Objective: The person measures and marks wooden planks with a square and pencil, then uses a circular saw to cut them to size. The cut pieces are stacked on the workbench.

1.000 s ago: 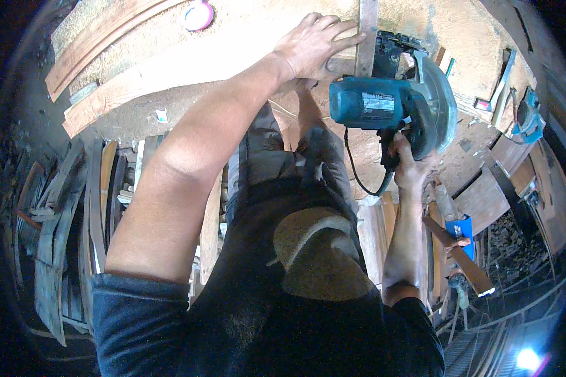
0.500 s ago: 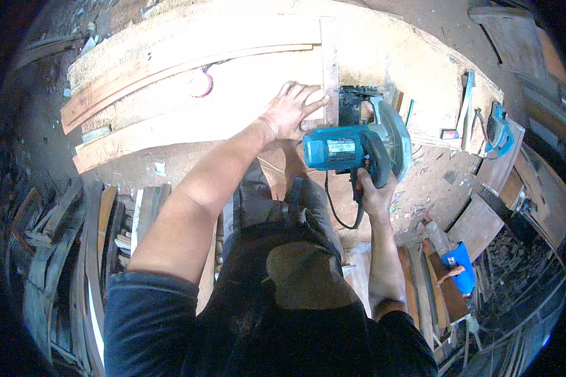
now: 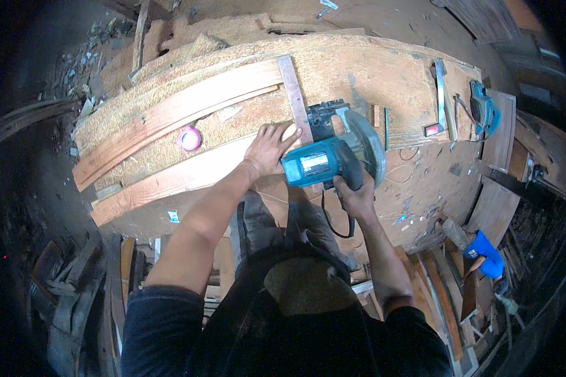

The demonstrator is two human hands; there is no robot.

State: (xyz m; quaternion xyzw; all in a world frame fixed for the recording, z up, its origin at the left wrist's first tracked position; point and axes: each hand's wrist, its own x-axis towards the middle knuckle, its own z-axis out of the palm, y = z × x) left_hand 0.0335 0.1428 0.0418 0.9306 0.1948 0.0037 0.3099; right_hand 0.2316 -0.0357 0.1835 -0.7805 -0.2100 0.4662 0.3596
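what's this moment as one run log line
left hand: on near board | right hand: gripping saw | saw: base beside long flat strip | pink disc: on workbench between near board and far board

Right hand (image 3: 357, 193) grips the teal circular saw (image 3: 311, 163) by its handle (image 3: 351, 164). Left hand (image 3: 267, 149), at the saw's 9 o'clock, rests on the wooden board (image 3: 192, 172), beside the flat bar (image 3: 292, 88) extending toward 11 o'clock.

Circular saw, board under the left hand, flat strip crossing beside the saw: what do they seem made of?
Circular saw: likely plastic body, smooth teal with a soft sheen; its guard may be metal, greyish.
Board: wood, seemingly unfinished, showing streaky grain.
Flat strip: dull grey-brown; wood or metal, I cannot tell.
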